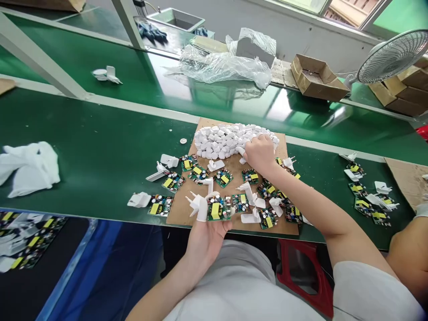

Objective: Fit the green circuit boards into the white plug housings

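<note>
My left hand [204, 235] holds a green circuit board [217, 209] with a white plug piece [197, 206] attached, just above the near edge of a cardboard sheet [180, 205]. My right hand [259, 154] reaches into a heap of small white plastic caps [227, 140] at the back of the sheet, fingers curled into the pile; what they hold is hidden. Several more circuit boards with white plug pieces [249, 203] lie scattered on the cardboard between the hands.
The cardboard lies on a green conveyor table [100, 147]. White cloth [30, 167] sits at far left. More boards [368, 196] lie at right by another person's arm [408, 249]. Plastic bags [227, 67], cardboard boxes [317, 78] and a fan [391, 55] stand behind.
</note>
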A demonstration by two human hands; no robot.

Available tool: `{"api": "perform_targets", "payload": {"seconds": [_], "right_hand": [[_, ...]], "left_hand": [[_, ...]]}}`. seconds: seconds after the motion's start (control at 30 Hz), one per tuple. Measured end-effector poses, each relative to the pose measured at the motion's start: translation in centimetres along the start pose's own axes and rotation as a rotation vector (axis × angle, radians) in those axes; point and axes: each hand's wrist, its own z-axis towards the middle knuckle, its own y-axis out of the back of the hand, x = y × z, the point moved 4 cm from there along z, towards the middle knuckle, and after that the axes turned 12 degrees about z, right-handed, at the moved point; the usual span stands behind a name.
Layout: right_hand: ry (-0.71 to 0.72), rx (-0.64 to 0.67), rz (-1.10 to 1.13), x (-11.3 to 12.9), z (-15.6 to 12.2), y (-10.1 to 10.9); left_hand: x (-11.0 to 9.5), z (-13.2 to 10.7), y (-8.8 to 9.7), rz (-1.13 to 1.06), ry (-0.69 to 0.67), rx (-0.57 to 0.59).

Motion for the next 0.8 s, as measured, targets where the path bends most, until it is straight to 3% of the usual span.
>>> {"api": "perform_targets", "payload": {"seconds": [0.2,0.57,0.63,0.7,0.77,0.8], "right_hand": [[0.025,-0.040,-0.015,-0.1,0.0,-1.4],[0.217,-0.106,0.078,-1.7,-1.5,-2.7],[0.199,-0.154,0.118,-1.8,-2.2,-1.6],[0.134,-0.253,0.283,-1.2,-3.8,0.8],[0.060,-0.308,0.629,0.2,-6.2,3.8],[0.049,-0.221,0.833,1.4,-7.5,4.9]], "left_hand": [[-1.8,-0.5,-0.9,-0.049,-0.042,-0.093],[-0.5,0.3,0.3,0.069,-0.242,-0.074],[-0.4,0.3,0.4,0.127,-0.243,-0.076],[-0.4,0.2,0.4,0.184,-0.251,-0.074],[-0.3,0.1,0.3,0.218,-0.260,-0.053],[-0.3,0.0,0.2,0.229,-0.259,-0.035]]}}
